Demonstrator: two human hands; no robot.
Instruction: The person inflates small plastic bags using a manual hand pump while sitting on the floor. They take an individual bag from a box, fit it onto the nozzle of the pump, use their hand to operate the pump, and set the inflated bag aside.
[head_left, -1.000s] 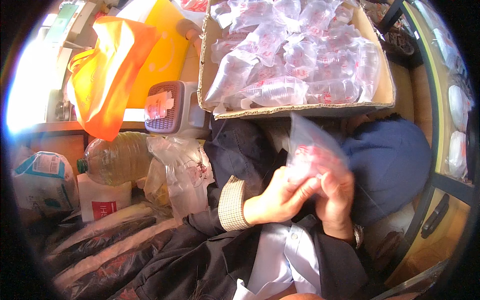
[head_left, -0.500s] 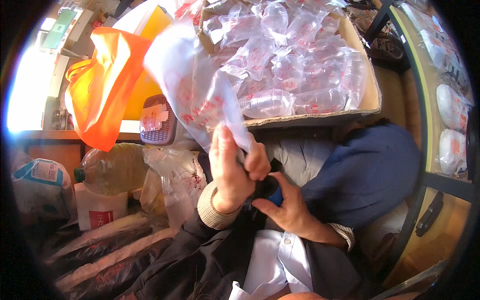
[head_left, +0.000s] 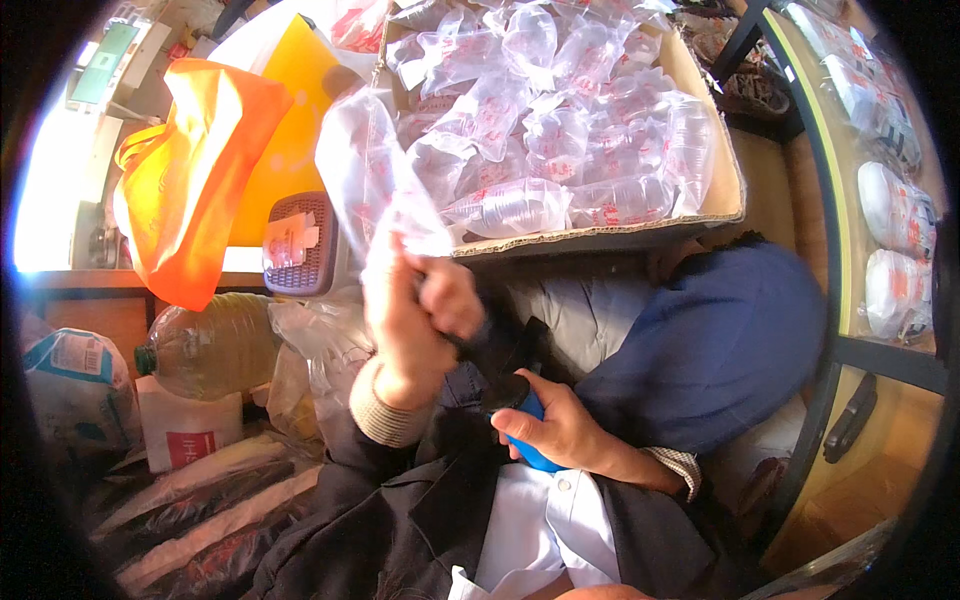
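Observation:
My left hand (head_left: 405,320), smeared by motion, is closed around the gathered lower end of a clear plastic bag (head_left: 365,165) with red print. The bag stands up above the fist, in front of the box's near left corner; whether anything is inside it I cannot tell. Lower and to the right, my right hand (head_left: 575,430) wraps round a blue cylindrical object with a black top (head_left: 536,440), close to the white shirt front. Beyond both hands, a cardboard box (head_left: 610,240) is heaped with stacks of clear plastic cups (head_left: 515,207) in red-printed bags.
Left of the box are an orange bag (head_left: 195,180), a yellow bag (head_left: 285,130) and a purple-grey basket (head_left: 320,245). A large clear bottle (head_left: 215,345) lies below them. Shelving (head_left: 835,220) with wrapped packages lines the right. A dark blue cloth-covered shape (head_left: 710,340) lies below the box.
My left hand has moved left with the plastic bag, away from my right hand. The right hand's fingers now close round the blue object, which shows more clearly. The view has shifted slightly.

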